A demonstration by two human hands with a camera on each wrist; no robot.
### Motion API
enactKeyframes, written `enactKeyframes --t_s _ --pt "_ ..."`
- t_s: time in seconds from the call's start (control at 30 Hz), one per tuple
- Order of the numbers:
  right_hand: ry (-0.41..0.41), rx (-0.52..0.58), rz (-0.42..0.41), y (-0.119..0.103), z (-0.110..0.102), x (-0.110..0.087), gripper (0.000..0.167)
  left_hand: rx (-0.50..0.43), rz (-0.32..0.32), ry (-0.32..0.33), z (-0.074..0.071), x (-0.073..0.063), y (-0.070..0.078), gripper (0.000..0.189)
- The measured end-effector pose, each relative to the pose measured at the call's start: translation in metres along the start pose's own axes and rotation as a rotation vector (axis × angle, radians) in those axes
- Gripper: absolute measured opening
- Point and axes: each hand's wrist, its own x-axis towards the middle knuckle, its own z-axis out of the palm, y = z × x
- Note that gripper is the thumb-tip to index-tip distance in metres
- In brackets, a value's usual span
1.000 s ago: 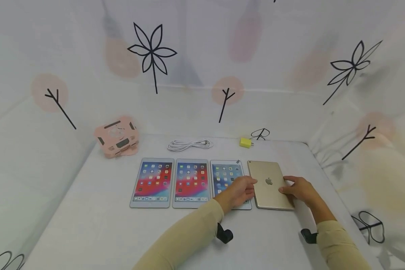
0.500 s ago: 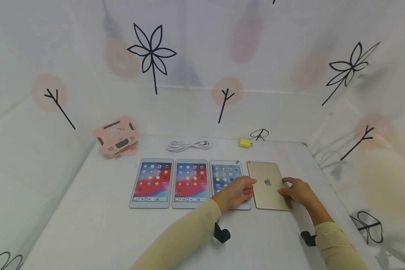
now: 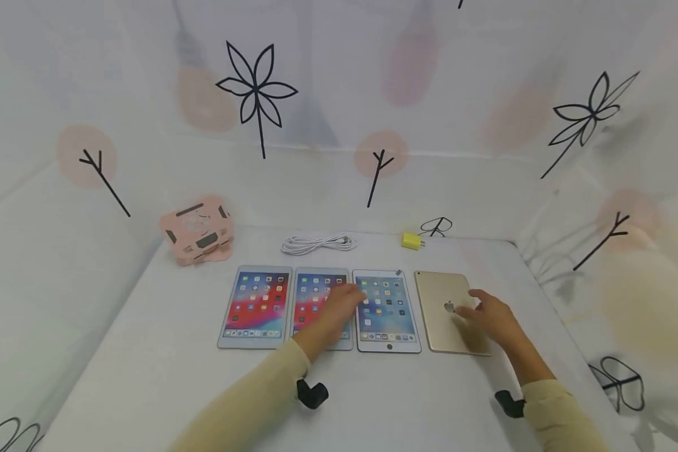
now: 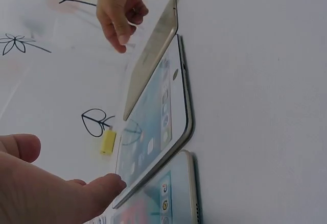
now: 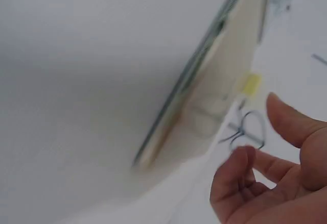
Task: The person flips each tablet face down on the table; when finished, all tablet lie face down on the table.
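Observation:
In the head view a row of tablets lies on the white table. The gold tablet [image 3: 437, 289] at the right end is back up. Left of it, the white tablet [image 3: 391, 314] with a blue screen lies face up, as do a second tablet [image 3: 307, 295] and a leftmost tablet [image 3: 257, 301] with red and blue screens. My left hand [image 3: 333, 314] hovers over the second tablet, fingertips near the blue-screen one, holding nothing. My right hand [image 3: 494, 320] is over the gold tablet's right side. In the right wrist view a gap shows between the fingers [image 5: 237, 168] and that tablet.
Behind the row are a coiled white cable [image 3: 318, 243], a yellow charger plug [image 3: 412, 240] and a pink stand or case [image 3: 199, 231] at the back left. White patterned sheeting [image 3: 311, 182] encloses the table's back and sides.
My left hand has left the gold tablet's left edge and moved left, uncovering the blue-screen tablet. My right hand has let go of the right edge and lifted slightly. The tablets stay in place.

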Motion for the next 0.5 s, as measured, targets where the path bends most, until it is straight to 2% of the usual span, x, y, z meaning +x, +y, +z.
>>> enactKeyframes --t_s 0.07,0.17,0.23,0.37,0.5 --pt "-0.042 0.144 -0.024 -0.015 0.009 -0.002 0.073 -0.028 -0.014 -0.004 -0.006 0.002 0.000 0.061" --pt "-0.154 0.369 -0.043 -0.036 0.025 -0.003 0.074 -0.060 -0.051 -0.028 -0.011 0.004 -0.002 0.063" --pt "-0.208 0.466 -0.043 -0.047 0.035 -0.004 0.073 -0.054 -0.059 -0.039 -0.011 0.005 -0.003 0.064" --pt "-0.261 0.559 -0.057 -0.061 0.048 -0.004 0.071 -0.023 -0.069 -0.036 -0.007 0.002 -0.005 0.068" --pt "-0.277 0.581 -0.050 -0.068 0.053 -0.004 0.069 0.043 -0.076 -0.026 -0.003 -0.002 -0.006 0.069"
